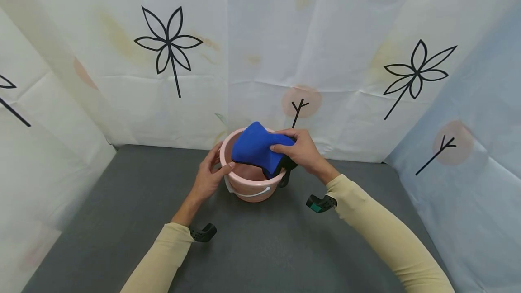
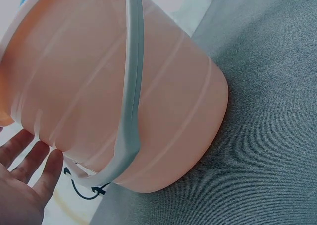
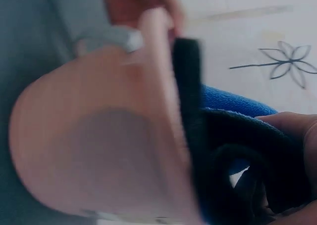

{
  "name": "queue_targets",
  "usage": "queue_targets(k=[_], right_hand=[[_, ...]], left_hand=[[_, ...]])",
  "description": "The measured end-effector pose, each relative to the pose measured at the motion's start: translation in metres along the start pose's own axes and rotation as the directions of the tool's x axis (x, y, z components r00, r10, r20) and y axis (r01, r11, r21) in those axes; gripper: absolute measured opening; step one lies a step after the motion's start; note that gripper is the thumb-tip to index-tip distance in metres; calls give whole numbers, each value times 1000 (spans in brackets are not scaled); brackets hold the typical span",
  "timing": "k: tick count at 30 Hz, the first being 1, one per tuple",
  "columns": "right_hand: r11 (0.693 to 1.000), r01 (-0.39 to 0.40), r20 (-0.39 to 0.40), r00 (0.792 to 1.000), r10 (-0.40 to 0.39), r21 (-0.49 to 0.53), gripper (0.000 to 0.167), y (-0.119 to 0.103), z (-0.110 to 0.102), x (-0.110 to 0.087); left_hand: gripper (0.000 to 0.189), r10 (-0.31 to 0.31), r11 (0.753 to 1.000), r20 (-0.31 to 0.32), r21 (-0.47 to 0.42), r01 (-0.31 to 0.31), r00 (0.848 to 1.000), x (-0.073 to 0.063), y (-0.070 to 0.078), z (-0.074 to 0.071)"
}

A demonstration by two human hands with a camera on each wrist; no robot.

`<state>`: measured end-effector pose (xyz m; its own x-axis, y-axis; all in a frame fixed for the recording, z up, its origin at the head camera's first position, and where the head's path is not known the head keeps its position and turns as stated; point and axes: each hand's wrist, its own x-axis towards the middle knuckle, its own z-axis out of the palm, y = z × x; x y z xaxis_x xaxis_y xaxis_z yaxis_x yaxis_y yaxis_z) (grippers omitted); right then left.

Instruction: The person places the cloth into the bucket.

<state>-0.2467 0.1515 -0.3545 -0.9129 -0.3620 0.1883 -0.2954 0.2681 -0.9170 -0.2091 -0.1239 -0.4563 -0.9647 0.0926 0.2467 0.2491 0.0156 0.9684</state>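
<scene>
A pink bucket [image 1: 252, 192] with a pale handle [image 1: 248, 194] stands upright on the dark surface. My left hand [image 1: 206, 179] holds its left side, thumb over the rim and fingers along the outer wall; in the left wrist view several fingers [image 2: 37, 173] reach the bucket's side. My right hand [image 1: 303, 149] grips a blue cloth [image 1: 256, 146] with black edging between thumb and fingers, above the bucket's mouth. Part of the cloth's black side [image 3: 190, 86] hangs over the rim in the right wrist view. The cloth hides part of the bucket's inside.
The dark grey tabletop [image 1: 260, 248] spreads around the bucket. Behind it hangs a pale curtain [image 1: 252, 35] with leaf drawings, and similar sheets stand at left and right. Each wrist wears a black band [image 1: 203, 233].
</scene>
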Motion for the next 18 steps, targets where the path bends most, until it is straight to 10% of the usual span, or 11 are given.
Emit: queue_targets(k=[18], right_hand=[[989,44,49,998,-38,-144,44,11,3,-5]], left_hand=[[75,-11,1000,-14,-2,11,1000,1,1,2]])
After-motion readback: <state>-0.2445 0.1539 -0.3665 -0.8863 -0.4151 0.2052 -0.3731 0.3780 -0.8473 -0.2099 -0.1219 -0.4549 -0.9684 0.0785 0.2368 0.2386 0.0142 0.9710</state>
